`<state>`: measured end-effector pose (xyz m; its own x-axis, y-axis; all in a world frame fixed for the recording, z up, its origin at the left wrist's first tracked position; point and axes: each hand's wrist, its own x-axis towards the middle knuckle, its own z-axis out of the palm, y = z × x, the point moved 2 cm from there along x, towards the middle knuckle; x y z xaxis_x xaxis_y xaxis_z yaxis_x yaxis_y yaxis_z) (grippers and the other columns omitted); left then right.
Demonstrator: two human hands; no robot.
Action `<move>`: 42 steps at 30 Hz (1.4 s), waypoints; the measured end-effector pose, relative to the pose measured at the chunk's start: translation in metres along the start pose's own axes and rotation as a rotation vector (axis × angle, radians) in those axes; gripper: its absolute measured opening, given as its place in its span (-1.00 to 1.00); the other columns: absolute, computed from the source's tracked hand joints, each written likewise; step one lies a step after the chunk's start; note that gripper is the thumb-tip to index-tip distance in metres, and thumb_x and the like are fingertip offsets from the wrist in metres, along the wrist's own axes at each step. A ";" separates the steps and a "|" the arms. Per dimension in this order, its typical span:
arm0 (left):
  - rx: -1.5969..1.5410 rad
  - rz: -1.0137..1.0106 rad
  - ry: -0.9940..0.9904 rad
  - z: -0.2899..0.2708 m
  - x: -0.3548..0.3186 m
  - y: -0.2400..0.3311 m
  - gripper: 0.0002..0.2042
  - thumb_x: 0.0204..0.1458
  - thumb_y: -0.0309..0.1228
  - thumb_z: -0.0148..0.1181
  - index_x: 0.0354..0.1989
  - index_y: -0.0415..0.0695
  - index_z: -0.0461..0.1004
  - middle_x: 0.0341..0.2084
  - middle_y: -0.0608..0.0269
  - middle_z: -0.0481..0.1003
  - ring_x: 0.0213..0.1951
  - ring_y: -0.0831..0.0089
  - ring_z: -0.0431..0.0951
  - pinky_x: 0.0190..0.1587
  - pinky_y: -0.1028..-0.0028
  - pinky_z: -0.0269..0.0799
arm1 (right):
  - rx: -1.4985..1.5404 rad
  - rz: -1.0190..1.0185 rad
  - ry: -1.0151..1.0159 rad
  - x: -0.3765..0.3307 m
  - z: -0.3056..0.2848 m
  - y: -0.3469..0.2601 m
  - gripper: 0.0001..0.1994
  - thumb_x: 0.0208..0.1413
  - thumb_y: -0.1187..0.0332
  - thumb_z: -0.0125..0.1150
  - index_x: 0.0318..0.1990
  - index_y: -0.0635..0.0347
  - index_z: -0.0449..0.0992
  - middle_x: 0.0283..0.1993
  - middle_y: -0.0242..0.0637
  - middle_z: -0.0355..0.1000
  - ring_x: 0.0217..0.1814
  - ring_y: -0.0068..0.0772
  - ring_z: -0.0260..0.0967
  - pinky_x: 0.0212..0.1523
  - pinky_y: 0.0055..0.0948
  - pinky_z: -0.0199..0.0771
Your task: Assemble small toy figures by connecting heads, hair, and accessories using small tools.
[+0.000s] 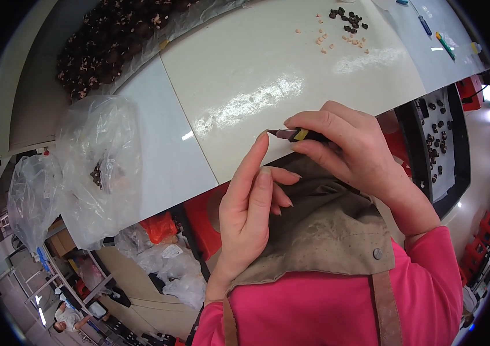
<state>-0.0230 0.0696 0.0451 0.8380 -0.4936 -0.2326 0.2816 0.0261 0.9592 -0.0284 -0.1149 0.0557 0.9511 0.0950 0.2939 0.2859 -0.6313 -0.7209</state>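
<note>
My right hand [351,147] grips a small knife [297,135] with a black and yellow handle, its short blade pointing left over the near edge of the white table [268,75]. My left hand [250,196] is raised just left of the blade, index finger extended up so its tip nearly meets the blade tip, other fingers loosely curled with nothing in them. Both hands hover above my brown apron [325,230], worn over a pink top.
Small dark pieces [348,20] and pale bits [323,40] lie at the table's far side. A heap of dark pieces [112,46] sits far left. A clear plastic bag [98,167] rests at the left edge. Pens [444,45] lie far right; a black tray [438,144] holds dark pieces.
</note>
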 end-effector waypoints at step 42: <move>-0.269 -0.012 0.232 0.046 0.004 -0.003 -0.55 0.22 -0.35 -0.09 0.27 -0.12 0.07 -0.19 0.18 0.50 -0.23 0.57 0.50 -0.25 0.63 0.42 | 0.161 0.119 -0.101 -0.042 -0.038 0.014 -0.74 -0.02 0.48 0.20 -0.13 0.25 0.42 -0.29 -0.19 0.45 -0.29 -0.23 0.43 -0.27 -0.43 0.39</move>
<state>-0.0419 0.0275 0.0483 0.9092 -0.2853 -0.3031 0.3788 0.2649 0.8868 -0.0691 -0.1571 0.0568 0.9838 0.1086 0.1426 0.1783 -0.5121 -0.8402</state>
